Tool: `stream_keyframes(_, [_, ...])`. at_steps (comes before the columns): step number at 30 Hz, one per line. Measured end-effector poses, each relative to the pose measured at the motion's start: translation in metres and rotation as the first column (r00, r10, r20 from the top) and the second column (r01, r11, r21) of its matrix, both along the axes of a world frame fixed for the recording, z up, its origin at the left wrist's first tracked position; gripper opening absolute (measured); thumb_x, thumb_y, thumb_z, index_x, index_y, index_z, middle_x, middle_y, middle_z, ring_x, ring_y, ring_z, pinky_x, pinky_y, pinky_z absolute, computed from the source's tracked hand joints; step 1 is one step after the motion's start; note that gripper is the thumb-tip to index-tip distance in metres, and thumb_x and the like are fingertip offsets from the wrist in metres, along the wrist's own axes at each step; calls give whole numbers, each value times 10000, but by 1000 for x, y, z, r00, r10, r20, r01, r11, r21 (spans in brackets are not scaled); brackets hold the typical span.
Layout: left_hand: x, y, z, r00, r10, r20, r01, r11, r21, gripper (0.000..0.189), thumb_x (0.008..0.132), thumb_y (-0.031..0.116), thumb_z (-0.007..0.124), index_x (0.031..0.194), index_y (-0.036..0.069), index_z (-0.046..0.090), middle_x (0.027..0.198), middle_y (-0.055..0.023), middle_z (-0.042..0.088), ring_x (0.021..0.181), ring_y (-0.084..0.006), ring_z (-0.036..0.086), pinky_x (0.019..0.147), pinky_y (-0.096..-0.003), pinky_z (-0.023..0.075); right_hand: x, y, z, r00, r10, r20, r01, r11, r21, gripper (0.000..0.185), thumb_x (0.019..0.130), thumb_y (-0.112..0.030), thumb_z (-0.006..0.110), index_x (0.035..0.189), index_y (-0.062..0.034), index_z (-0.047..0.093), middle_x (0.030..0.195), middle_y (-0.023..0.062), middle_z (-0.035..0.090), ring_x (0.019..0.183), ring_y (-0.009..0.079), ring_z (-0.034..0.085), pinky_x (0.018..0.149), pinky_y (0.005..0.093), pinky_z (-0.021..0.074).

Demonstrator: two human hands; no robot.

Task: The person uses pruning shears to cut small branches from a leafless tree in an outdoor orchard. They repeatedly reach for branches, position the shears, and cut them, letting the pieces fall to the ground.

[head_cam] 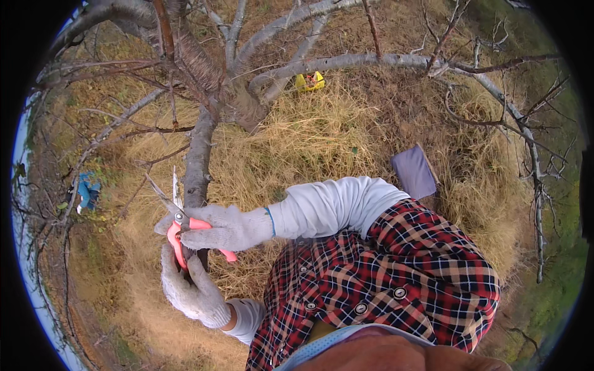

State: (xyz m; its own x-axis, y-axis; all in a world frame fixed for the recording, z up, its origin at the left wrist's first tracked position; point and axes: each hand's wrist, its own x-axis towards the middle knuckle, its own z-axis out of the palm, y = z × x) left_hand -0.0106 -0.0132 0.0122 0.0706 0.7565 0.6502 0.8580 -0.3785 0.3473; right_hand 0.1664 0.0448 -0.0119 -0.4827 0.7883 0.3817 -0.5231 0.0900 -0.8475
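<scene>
Pruning shears (179, 217) with pink-red handles have their blades spread, tips towards the top of the view. My right hand (222, 227), in a pale knit glove, holds them around the pivot and handles. Lower down is my left hand (195, 290), also gloved, its thumb and fingers curved about the lower end of one handle. Whether it grips that handle or the wood behind it cannot be told. A grey tree branch (197, 171) runs down behind the shears and my right hand.
The tree trunk (241, 104) forks into thick limbs, with a long bare limb (352, 60) arching right. Thin twigs (162, 157) reach near the blades. Dry grass (306, 139) covers the ground, with a yellow container (310, 82), a grey-purple cloth-like item (414, 171) and a blue object (88, 190) on it.
</scene>
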Motion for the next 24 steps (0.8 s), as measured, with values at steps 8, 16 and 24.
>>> stream_keyframes(8, [-17, -8, 2, 995, 91, -30, -92, 996, -18, 386, 940, 99, 704, 1313, 3, 678, 1112, -174, 744, 964, -302, 692, 859, -417, 542, 35, 18, 2, 968, -188, -165, 185, 982, -35, 245, 1035, -293, 596, 1120, -82, 505, 971, 103, 703, 881, 190, 701, 790, 332, 584])
stream_keyframes(16, [-22, -13, 13, 978, 209, 2, -209, 976, -61, 339, 991, 148, 679, 1294, -4, 686, 1106, -184, 746, 959, -288, 710, 859, -402, 552, 89, 63, -5, 812, -244, -531, 247, 967, -67, 601, 987, -96, 629, 1535, -59, 385, 1228, 132, 651, 1172, 254, 633, 1063, 421, 477])
stream_keyframes(24, [-21, -15, 12, 951, 303, 55, -296, 949, -112, 344, 1024, 193, 660, 1302, -8, 680, 1113, -194, 735, 984, -291, 703, 875, -401, 551, 251, 34, -42, 792, -407, -454, 390, 911, -136, 541, 1033, -315, 554, 1467, -11, 448, 1094, 208, 652, 1035, 385, 662, 931, 540, 540])
